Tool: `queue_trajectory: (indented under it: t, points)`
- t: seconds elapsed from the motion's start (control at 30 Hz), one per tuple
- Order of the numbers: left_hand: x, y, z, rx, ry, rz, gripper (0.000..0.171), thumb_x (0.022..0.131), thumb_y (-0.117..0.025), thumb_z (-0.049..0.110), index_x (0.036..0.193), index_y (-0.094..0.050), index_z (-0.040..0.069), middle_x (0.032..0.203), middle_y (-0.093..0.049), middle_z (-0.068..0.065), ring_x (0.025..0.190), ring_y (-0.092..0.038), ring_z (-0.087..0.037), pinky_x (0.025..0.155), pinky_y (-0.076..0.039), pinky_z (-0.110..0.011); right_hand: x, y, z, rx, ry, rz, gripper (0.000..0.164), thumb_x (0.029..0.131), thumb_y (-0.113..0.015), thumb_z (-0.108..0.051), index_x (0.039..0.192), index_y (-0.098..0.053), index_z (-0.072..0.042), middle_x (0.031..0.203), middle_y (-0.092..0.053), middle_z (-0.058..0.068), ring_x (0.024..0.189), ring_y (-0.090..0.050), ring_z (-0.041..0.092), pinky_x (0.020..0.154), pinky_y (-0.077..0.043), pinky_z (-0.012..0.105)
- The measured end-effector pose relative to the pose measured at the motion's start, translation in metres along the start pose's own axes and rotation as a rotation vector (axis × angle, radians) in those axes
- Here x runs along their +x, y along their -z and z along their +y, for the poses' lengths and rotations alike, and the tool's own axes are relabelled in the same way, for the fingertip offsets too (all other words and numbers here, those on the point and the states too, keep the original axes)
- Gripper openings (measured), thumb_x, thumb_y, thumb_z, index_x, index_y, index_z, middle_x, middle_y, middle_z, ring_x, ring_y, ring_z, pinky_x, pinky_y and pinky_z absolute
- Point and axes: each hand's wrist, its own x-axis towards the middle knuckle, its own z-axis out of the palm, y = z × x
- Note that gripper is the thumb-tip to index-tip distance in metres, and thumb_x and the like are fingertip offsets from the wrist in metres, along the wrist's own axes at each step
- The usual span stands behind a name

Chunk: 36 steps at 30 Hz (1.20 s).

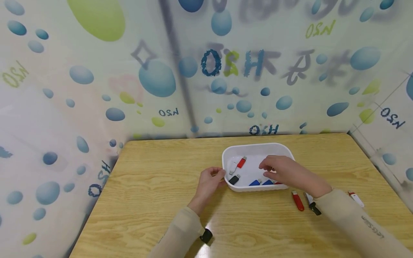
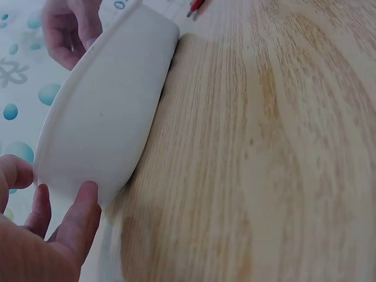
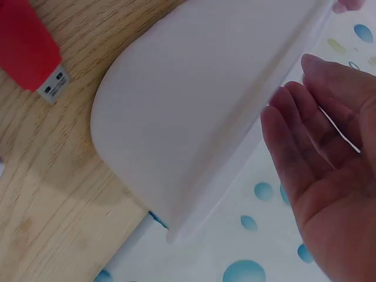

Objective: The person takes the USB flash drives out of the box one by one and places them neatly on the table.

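A white plastic tray (image 1: 258, 189) stands on the wooden table with several USB flash drives inside. My left hand (image 1: 209, 182) holds the tray's left end, fingertips at the rim and against the outer wall. My right hand (image 1: 284, 172) hovers over the tray's right side, fingers loosely bent, with nothing seen between them. Inside lie a red USB drive (image 1: 241, 162), a black USB drive (image 1: 234, 179) and two blue USB drives, one (image 1: 255, 182) left of the other (image 1: 268, 182). A bit of red shows beneath the right hand.
Right of the tray, on the table, lie a red USB drive (image 1: 298, 201), a black and silver USB drive (image 1: 313, 205) and a white USB drive (image 1: 356, 199) with a red end. A bubble-patterned wall covering (image 1: 193, 89) rises behind the table (image 1: 155, 186).
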Motion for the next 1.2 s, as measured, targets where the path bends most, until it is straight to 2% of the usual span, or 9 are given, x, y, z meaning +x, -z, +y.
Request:
queue_trajectory:
  t: [0.13,0.3,0.6,0.9,1.07,1.2]
  points:
    - [0.000,0.000,-0.001,-0.006,-0.003,0.000,0.023,0.095,-0.055,0.003,0.108,-0.057,-0.015,0.102,-0.059,-0.019,0.103,-0.060,-0.041,0.087,-0.056,-0.044,0.013,-0.006,-0.003,-0.017,0.012,-0.071,0.024,0.086,-0.074,-0.018,0.109,-0.069,-0.015,0.103,-0.065,-0.005,0.093,-0.059,0.014,0.088,-0.055,0.038]
    - [0.001,0.001,-0.002,-0.022,-0.010,0.000,0.022,0.094,-0.056,0.002,0.107,-0.057,-0.016,0.101,-0.059,-0.020,0.103,-0.061,-0.041,0.085,-0.057,-0.042,0.027,-0.014,-0.005,-0.038,0.012,-0.153,0.019,0.086,-0.075,-0.019,0.104,-0.072,-0.020,0.097,-0.064,-0.012,0.090,-0.058,0.010,0.088,-0.055,0.035]
    - [0.001,0.002,-0.003,-0.003,-0.013,-0.004,0.023,0.095,-0.056,0.003,0.109,-0.057,-0.015,0.102,-0.059,-0.019,0.104,-0.060,-0.040,0.088,-0.055,-0.047,0.044,-0.023,-0.012,-0.006,0.021,-0.268,0.020,0.084,-0.077,-0.016,0.102,-0.072,-0.023,0.100,-0.064,-0.011,0.092,-0.056,0.010,0.095,-0.052,0.036]
    - [0.002,0.001,-0.003,-0.005,-0.016,-0.005,0.023,0.094,-0.056,0.003,0.108,-0.057,-0.016,0.100,-0.059,-0.017,0.101,-0.062,-0.038,0.087,-0.056,-0.044,0.047,-0.023,-0.013,-0.045,0.045,-0.327,0.023,0.081,-0.080,-0.018,0.102,-0.073,-0.023,0.092,-0.061,-0.011,0.084,-0.054,0.011,0.090,-0.052,0.031]
    - [0.014,0.003,-0.017,-0.014,-0.010,-0.002,0.025,0.094,-0.058,0.005,0.109,-0.057,-0.015,0.102,-0.059,-0.018,0.100,-0.062,-0.035,0.085,-0.058,-0.042,0.051,-0.025,-0.012,-0.072,0.024,-0.363,0.017,0.083,-0.078,-0.020,0.098,-0.073,-0.026,0.087,-0.058,-0.012,0.080,-0.051,0.011,0.083,-0.050,0.029]
    - [0.020,0.004,-0.026,-0.011,-0.003,0.016,0.026,0.094,-0.060,0.009,0.109,-0.059,-0.012,0.104,-0.059,-0.017,0.097,-0.063,-0.030,0.083,-0.058,-0.039,0.056,-0.026,-0.009,-0.097,-0.009,-0.349,0.015,0.084,-0.077,-0.020,0.097,-0.073,-0.027,0.089,-0.056,-0.011,0.081,-0.050,0.013,0.081,-0.048,0.029]
